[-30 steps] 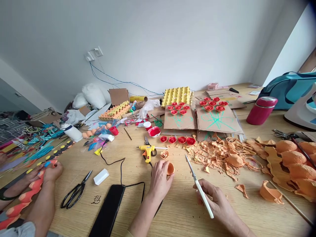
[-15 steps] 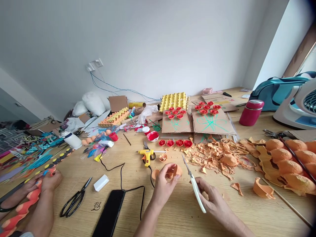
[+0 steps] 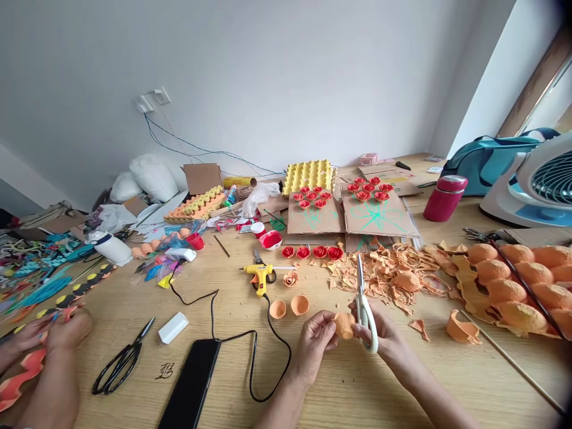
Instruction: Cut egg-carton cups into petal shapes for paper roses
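Observation:
My left hand (image 3: 316, 339) pinches an orange egg-carton cup (image 3: 343, 326) above the table. My right hand (image 3: 379, 333) grips white-handled scissors (image 3: 367, 319), blades pointing away from me, and its fingertips touch the cup's right side. Two cut cups, one on the left (image 3: 277, 309) and a second on the right (image 3: 300, 305), stand on the table just beyond my left hand. Behind them lie an unpainted carton rose (image 3: 290, 279) and a yellow glue gun (image 3: 259, 278). Orange carton scraps (image 3: 393, 277) are heaped beyond my right hand.
Orange egg cartons (image 3: 513, 280) fill the right side, near a thin stick (image 3: 513, 363). Red roses (image 3: 319, 252) sit before cardboard sheets (image 3: 315, 221). A black phone (image 3: 190, 384), a cable and black scissors (image 3: 123, 360) lie left. Another person's hands (image 3: 67, 328) hold a painted carton strip at far left.
My hands have come together at the cup, which has moved right and turned. The scissors now point more upright. The two cut cups are now uncovered. The view has shifted slightly.

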Tool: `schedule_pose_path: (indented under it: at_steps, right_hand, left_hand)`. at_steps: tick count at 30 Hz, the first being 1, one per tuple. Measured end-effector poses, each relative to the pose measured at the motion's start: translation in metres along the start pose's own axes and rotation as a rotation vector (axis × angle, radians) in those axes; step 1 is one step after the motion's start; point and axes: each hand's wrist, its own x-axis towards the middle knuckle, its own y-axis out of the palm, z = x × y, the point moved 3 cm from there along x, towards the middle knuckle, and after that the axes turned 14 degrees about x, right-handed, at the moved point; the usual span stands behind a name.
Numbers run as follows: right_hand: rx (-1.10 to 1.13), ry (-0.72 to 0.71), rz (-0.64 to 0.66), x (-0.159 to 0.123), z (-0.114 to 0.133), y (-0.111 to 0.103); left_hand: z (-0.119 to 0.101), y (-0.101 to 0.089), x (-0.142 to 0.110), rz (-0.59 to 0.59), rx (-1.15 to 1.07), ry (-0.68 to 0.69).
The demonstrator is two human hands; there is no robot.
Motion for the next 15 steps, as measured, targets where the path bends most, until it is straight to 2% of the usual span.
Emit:
schedule_pose_path:
  at_steps: [2,8,15]
  right_hand:
    - [0.006,0.014,0.006,-0.001,0.001,0.002]
    - [-0.025,0.024,0.029,-0.002,0.003,0.004]
    - [-0.040,0.024,0.042,-0.002,-0.003,0.002]
  left_hand:
    - [0.000,-0.001,0.001,-0.030,0.066,0.037]
    - [-0.003,-0.011,-0.001,-0.214,0.464,0.212]
    - [-0.015,-0.012,-0.008,-0.287,0.746,0.339]
